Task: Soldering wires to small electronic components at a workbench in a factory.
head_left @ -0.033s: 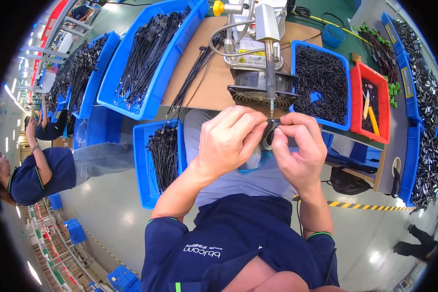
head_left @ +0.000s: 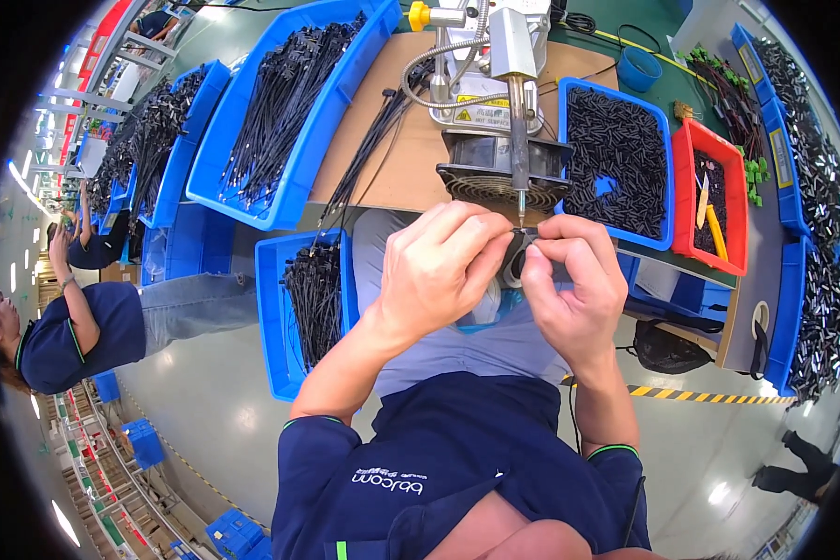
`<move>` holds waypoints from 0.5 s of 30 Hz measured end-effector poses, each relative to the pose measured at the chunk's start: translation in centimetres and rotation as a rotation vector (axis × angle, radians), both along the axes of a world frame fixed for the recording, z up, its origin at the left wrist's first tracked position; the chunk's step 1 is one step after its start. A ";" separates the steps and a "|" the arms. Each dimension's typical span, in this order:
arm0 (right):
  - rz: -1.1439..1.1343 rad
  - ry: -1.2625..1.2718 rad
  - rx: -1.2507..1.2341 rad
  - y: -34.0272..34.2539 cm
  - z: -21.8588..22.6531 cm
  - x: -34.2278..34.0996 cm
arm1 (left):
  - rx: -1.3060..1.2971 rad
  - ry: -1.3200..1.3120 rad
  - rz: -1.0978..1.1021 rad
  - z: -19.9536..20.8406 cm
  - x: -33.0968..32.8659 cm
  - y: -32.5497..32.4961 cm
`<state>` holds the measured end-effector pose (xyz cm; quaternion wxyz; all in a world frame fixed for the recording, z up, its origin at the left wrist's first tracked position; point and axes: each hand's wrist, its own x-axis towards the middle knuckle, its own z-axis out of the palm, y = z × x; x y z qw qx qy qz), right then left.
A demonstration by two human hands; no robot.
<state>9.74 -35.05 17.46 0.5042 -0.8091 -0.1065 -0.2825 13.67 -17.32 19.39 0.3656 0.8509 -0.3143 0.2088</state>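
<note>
We pinched a small dark piece (head_left: 525, 231) between our two hands, the left hand (head_left: 439, 271) and the right hand (head_left: 574, 285) each closed on it at the fingertips, just below the tip (head_left: 522, 200) of a metal rod (head_left: 520, 131); its finer detail was too small to make out. We judged that doing this well called for steady wrists, a light pinch and skin clear of the tip, which might have been hot. Ahead of both hands, on the brown counter (head_left: 420, 173), a black fan (head_left: 499, 185) stood close to the rod, and loose cables (head_left: 373, 140) lay ahead and left of the left hand, near a blue bin (head_left: 280, 201) full of more. Ahead and right of the right hand stood a blue tray (head_left: 667, 168) of short black tubes, then a red tray (head_left: 742, 224) holding a yellow tool (head_left: 716, 233). Well left of the left hand was a co-worker (head_left: 93, 327); striped tape (head_left: 691, 394) crossed the pale floor (head_left: 210, 373) behind and right of the right hand.
</note>
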 end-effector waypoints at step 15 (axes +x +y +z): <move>0.000 -0.067 -0.032 0.1 0.3 0.7 | 0.006 0.002 0.021 0.4 0.5 0.2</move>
